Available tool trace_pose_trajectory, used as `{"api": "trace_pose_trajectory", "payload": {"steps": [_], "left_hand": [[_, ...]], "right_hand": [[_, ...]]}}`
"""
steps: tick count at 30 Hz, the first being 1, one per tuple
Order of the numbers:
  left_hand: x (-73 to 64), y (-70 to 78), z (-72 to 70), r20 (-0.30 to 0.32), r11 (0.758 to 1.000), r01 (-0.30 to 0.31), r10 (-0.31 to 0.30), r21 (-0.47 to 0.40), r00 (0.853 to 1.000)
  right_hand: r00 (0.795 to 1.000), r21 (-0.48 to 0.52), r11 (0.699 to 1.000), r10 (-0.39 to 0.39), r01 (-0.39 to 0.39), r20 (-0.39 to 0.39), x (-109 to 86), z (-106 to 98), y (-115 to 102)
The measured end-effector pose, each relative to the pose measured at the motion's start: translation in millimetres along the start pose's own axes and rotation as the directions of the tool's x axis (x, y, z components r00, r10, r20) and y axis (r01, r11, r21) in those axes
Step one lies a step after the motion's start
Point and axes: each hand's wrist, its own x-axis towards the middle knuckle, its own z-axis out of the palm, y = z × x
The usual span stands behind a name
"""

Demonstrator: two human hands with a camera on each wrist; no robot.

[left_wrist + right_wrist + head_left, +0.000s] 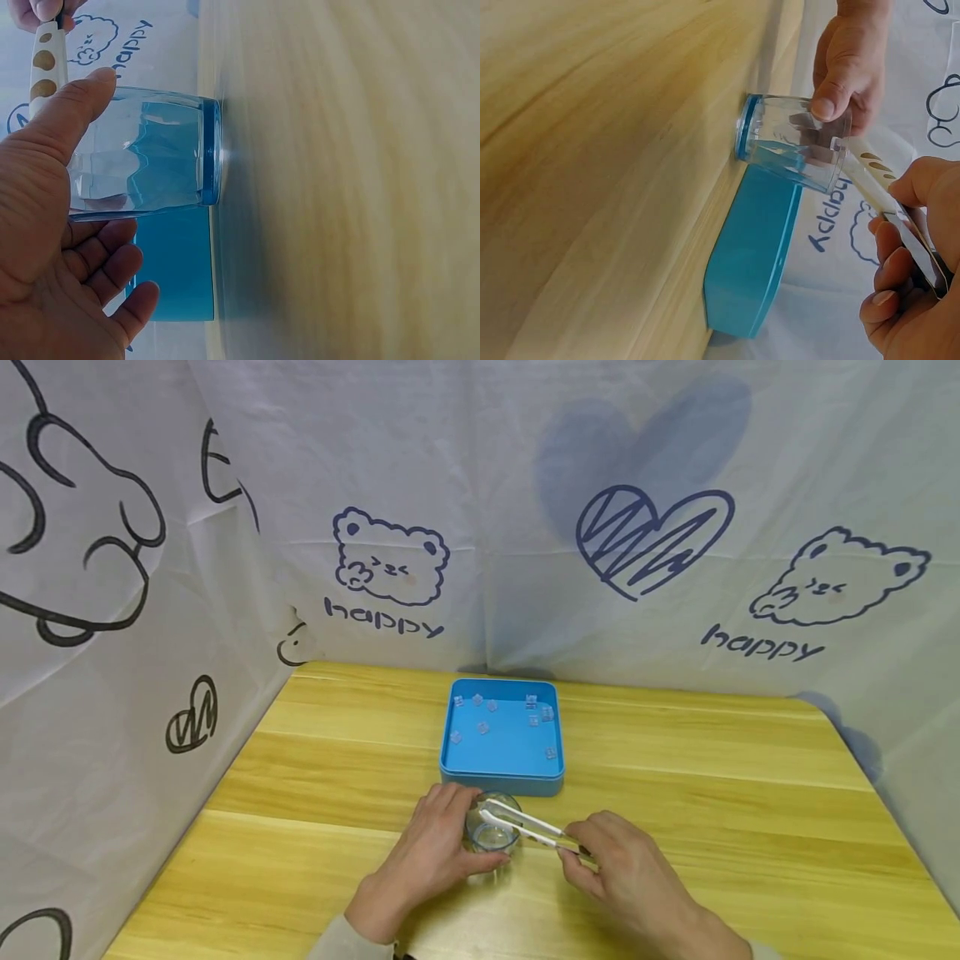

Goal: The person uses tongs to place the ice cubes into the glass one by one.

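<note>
In the head view my left hand (438, 835) grips a clear drinking glass (493, 837), thumb on the near side and fingers round the far side. The glass stands upright on the table, its bluish base (211, 152) facing down. My right hand (626, 864) pinches the metal handles of a pair of tongs (871, 174) with white, brown-spotted arms. Their white tips reach over the glass's mouth. A small clear bit shows at the tips in the right wrist view; whether it is a cube, I cannot tell.
Just beyond the glass sits a shallow blue tray (501, 785) with several small clear cube- and flower-like pieces (533, 721) scattered in it. The wooden table (712, 793) meets a printed white cloth (517, 510) at the back and left.
</note>
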Motion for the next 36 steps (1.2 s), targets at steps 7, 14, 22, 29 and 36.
{"api": "trace_pose_trajectory", "payload": {"steps": [7,14,22,29,36], "left_hand": [[-0.2,-0.3,0.1,0.004,1.000,0.002,-0.002,-0.006,1.000],[0.1,0.1,0.2,0.008,1.000,0.012,-0.012,-0.005,1.000],[0.3,1.5,-0.6,0.018,1.000,0.020,-0.020,0.001,1.000],[0.7,1.4,-1.0,0.015,1.000,0.008,-0.008,0.006,1.000],[0.6,1.0,-0.7,0.006,1.000,-0.003,0.003,0.000,1.000]], "right_hand": [[0.999,-0.014,0.999,0.030,-0.029,0.031,-3.4,0.5,0.2],[0.999,-0.005,0.999,0.038,-0.038,0.036,-6.5,1.6,2.0],[0.998,-0.001,0.999,0.050,-0.050,0.036,-8.7,2.2,2.7],[0.997,-0.011,0.998,0.062,-0.061,0.038,-8.9,2.6,2.7],[0.996,-0.020,0.997,0.079,-0.078,0.045,-9.4,3.1,2.3]]}}
